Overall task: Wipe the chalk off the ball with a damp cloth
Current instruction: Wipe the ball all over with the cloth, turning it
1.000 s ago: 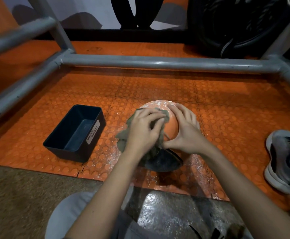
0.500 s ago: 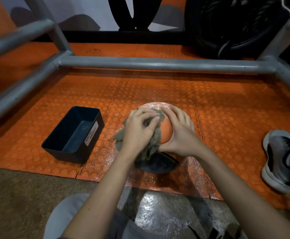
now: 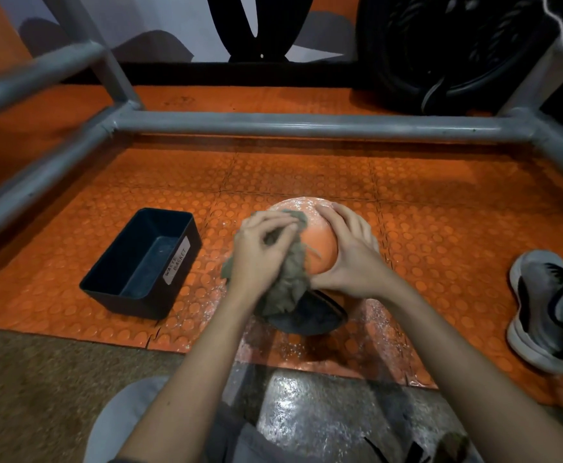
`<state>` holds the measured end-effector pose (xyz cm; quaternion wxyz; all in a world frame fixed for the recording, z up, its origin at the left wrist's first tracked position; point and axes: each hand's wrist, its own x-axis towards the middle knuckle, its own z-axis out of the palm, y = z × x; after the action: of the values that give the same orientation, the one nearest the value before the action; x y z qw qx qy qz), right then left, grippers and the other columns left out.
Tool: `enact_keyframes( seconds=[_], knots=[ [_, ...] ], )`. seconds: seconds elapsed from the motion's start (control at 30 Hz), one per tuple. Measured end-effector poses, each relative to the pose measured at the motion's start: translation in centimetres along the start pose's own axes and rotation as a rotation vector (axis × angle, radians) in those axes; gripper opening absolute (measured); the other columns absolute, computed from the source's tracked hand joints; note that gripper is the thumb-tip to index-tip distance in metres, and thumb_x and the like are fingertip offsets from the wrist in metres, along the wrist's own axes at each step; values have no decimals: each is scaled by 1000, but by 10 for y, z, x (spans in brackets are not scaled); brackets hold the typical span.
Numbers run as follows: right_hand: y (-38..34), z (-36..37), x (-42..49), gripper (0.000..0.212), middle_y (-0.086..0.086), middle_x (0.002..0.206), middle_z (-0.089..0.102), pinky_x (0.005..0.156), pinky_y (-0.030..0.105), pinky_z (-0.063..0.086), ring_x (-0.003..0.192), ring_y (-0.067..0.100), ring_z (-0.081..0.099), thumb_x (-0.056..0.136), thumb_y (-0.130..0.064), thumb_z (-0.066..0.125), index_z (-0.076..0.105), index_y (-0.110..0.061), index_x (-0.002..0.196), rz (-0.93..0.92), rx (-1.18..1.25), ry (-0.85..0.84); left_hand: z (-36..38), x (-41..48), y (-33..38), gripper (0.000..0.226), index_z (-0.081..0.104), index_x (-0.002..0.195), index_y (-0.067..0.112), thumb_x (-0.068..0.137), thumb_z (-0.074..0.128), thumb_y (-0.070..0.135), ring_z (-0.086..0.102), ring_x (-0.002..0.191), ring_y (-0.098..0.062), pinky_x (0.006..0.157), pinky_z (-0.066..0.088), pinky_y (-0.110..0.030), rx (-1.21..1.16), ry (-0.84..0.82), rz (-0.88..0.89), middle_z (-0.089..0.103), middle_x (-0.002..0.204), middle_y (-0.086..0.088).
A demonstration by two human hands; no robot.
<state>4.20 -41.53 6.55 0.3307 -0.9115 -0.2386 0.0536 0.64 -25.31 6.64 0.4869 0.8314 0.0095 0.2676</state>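
Head view, the only feed I have.

- Ball (image 3: 322, 252): orange, sitting on a dark round base (image 3: 310, 317) on the orange studded mat (image 3: 440, 208). It sits about midway between the mat's left and right edges and closer to the near edge than the far one.
- I see a pale chalk film on the ball's top far side. The near face reads as plain orange. White specks lie on the mat around the base.
- Left hand (image 3: 260, 253): fingers curled tight round a bunched grey-green cloth (image 3: 287, 287), pressing it onto the ball's left near face. The loose end of the cloth hangs down to the base.
- Right hand (image 3: 352, 260): fingers spread and curved over the ball's right side, thumb low on the near face. I read it as a cupping hold.
- Black bin (image 3: 139, 262): open-topped, with a white label reading "WASTE BASKET" on its right wall. It stands on the mat left of the ball, apart from it, toward the near-left corner.
- Grey tube frame (image 3: 307, 127): runs across the mat's far edge and down its left side.
- Grey shoe (image 3: 537, 309): on the mat by its right edge.
- Black tyre-like shape (image 3: 440, 51): beyond the frame at far right; I cannot tell more.
- Grey-clad knee (image 3: 123, 426): at the bottom of the picture, off the mat.
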Motion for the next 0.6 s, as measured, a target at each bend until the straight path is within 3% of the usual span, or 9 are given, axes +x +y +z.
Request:
enact_keyframes(
  seconds=[0.07,0.13,0.23,0.33,0.4,0.47,0.53,0.6],
  knots=[
    [-1,0,1,117,-12,155,4,116,47,4,142,11,-3,52,-59,83,15,-41,146,10,-6,3,-14,7,-12,13,70,89,26,87,66,14,60,101,-12,91,46,-22,-124,89,-207,65,96,9],
    [-1,2,1,122,-14,154,4,116,47,4,141,9,-3,46,-67,80,14,-42,146,5,-9,9,-19,4,-17,18,67,86,30,88,64,12,60,100,-9,88,47,-20,-139,141,-294,65,96,9],
    [0,2,2,121,-16,153,5,114,45,5,139,5,-2,39,-76,64,15,-43,144,-14,14,18,-6,-10,-3,14,70,88,26,86,66,12,55,100,-1,94,39,-14,-53,68,-138,62,97,15],
    [0,0,2,116,-15,153,5,114,45,6,139,6,-1,42,-72,62,15,-44,144,-28,9,-7,1,-11,4,9,75,90,19,83,69,18,54,100,-3,91,31,-7,61,-1,40,64,96,15],
    [0,1,2,117,-14,154,4,115,45,5,140,6,-2,46,-67,73,14,-44,145,-26,11,-7,-6,0,-4,8,74,90,20,84,69,17,57,97,-3,91,38,-13,0,36,-47,64,94,13],
    [1,1,2,121,-15,154,4,115,46,4,141,7,-2,46,-64,81,14,-44,145,-9,17,5,-18,7,-20,8,71,92,22,87,66,18,59,98,-9,85,45,-20,-77,97,-269,65,96,7],
    [2,-2,2,120,-16,153,4,116,48,5,140,8,-1,49,-59,85,15,-43,145,10,37,15,-23,2,-32,12,68,98,22,90,62,17,60,104,-14,79,44,-15,-132,141,-424,65,101,4],
    [4,-5,3,117,-15,152,7,116,51,7,140,8,1,50,-54,86,17,-43,145,17,59,22,-20,-11,-29,15,68,100,21,89,63,12,60,103,-9,82,42,-8,-146,174,-368,65,105,1]
  ],
)
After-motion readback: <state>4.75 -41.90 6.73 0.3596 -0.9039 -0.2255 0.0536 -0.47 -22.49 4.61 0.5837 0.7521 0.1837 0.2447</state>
